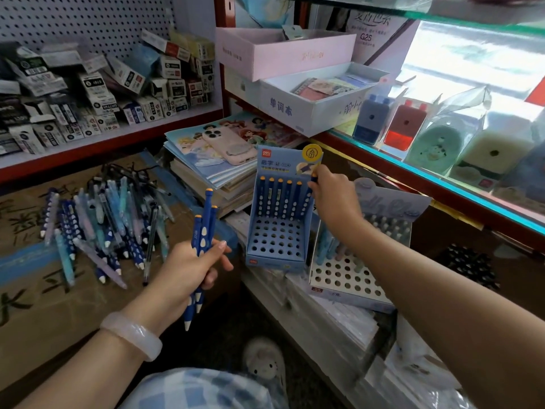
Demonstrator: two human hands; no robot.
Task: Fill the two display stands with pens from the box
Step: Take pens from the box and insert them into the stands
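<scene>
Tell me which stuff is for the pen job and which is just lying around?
For the job: blue cardboard display stand; white display stand; dark blue dotted pens in left hand; loose pen pile.
Lying about: pink phone; cartoon notebooks; red pencil sharpener.

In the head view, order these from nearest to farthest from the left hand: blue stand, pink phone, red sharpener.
From the left hand:
1. blue stand, just to its right.
2. pink phone, farther back on the books.
3. red sharpener, far right on the glass counter.
</scene>
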